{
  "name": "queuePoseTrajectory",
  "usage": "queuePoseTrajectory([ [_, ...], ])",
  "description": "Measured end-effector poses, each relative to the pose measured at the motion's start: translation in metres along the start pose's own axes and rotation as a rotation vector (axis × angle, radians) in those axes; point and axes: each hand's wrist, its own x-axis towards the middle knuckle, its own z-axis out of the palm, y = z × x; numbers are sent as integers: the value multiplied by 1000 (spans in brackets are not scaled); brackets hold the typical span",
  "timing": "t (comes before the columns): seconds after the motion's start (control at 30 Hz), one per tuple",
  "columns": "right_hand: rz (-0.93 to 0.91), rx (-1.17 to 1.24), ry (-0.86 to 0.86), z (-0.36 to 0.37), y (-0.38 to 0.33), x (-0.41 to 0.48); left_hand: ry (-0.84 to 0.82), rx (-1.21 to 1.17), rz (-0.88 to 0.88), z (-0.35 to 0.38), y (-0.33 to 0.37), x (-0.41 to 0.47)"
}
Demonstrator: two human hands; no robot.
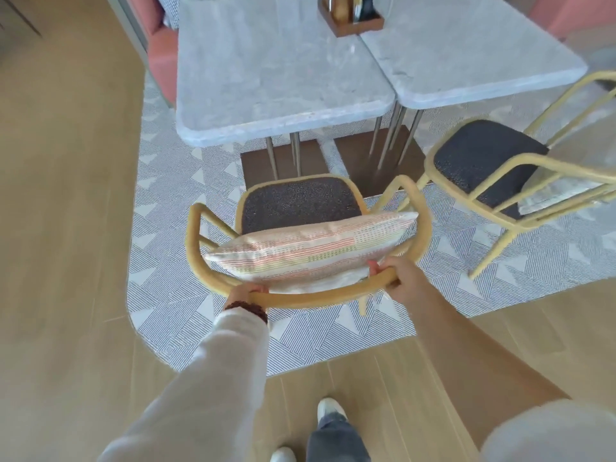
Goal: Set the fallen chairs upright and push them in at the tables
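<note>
A yellow-framed chair with a dark seat stands upright in front of me, facing the left grey stone table. A striped cushion leans against its backrest. My left hand grips the curved top rail at its left part, and my right hand grips the same rail at its right end. The seat's front edge lies just short of the table's near edge. A second chair of the same kind stands upright to the right, angled, beside the right grey table.
A wooden caddy sits where the two tabletops meet. The tables rest on metal legs with dark base plates on a patterned rug. Wood floor surrounds the rug. Pink bench seating runs behind the tables. My feet are below.
</note>
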Motion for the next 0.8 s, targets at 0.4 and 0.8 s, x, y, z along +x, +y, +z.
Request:
queuePoseTrajectory([
  [0.4,-16,59,96,15,26,-1,-34,-121,-190,3,-13,-7],
  [0.8,-29,255,94,39,11,9,-114,-311,-128,27,-6,11],
])
